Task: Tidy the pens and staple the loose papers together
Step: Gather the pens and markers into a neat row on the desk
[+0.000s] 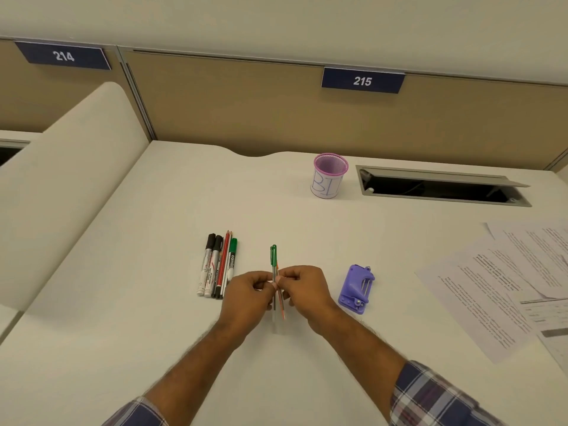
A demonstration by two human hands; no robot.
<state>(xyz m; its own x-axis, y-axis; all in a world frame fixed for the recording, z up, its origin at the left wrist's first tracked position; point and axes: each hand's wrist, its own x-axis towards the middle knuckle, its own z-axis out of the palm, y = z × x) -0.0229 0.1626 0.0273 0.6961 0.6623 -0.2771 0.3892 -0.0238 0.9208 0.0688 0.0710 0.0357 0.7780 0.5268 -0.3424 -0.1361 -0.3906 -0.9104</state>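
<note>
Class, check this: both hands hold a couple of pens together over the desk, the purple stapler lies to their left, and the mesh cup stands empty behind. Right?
Not quite. In the head view the purple stapler lies to the right of the hands, beside the right hand. The rest stands: left hand and right hold the pens, and the mesh cup stands empty behind.

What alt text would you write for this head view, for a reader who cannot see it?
Two hands, left hand and right hand, pinch a small bundle of pens together above a white desk. A row of markers lies to the left, a purple stapler and loose papers to the right, a pink mesh cup behind.
</note>
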